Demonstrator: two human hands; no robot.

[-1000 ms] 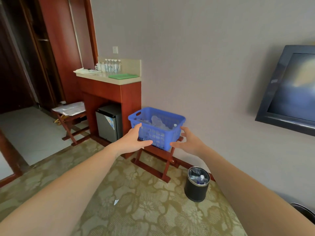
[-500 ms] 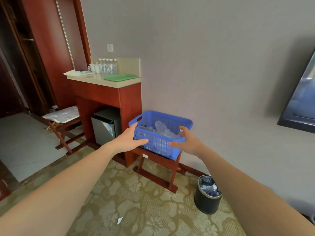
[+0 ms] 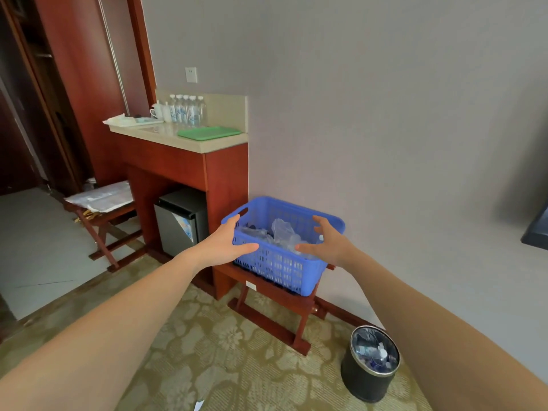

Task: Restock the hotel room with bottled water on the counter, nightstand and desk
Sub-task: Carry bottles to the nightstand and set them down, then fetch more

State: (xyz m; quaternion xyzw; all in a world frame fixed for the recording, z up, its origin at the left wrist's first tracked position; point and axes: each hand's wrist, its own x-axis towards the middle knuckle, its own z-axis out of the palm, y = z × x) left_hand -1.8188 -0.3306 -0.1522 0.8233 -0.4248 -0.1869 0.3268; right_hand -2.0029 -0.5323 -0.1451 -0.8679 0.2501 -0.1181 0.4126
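A blue plastic basket (image 3: 275,268) sits on a red wooden folding rack (image 3: 268,320) against the wall. Inside it lie clear plastic wrap and bottles (image 3: 281,234), only partly visible. My left hand (image 3: 225,244) is at the basket's left front corner, fingers near the rim and thumb stretched along the front. My right hand (image 3: 329,244) hovers over the basket's right front, fingers spread and holding nothing. Several water bottles (image 3: 186,109) stand in a row at the back of the counter (image 3: 189,143).
A green tray (image 3: 209,132) and white cups (image 3: 157,111) sit on the counter, with a mini fridge (image 3: 178,223) beneath. A second rack with paper (image 3: 100,200) stands to the left. A black bin (image 3: 369,369) stands on the carpet at the right. A TV corner (image 3: 536,232) juts from the wall.
Both hands gripped the basket's front edge before; now their fingers have spread and loosened from it, and the basket rests on the rack. The view has moved closer and turned left.
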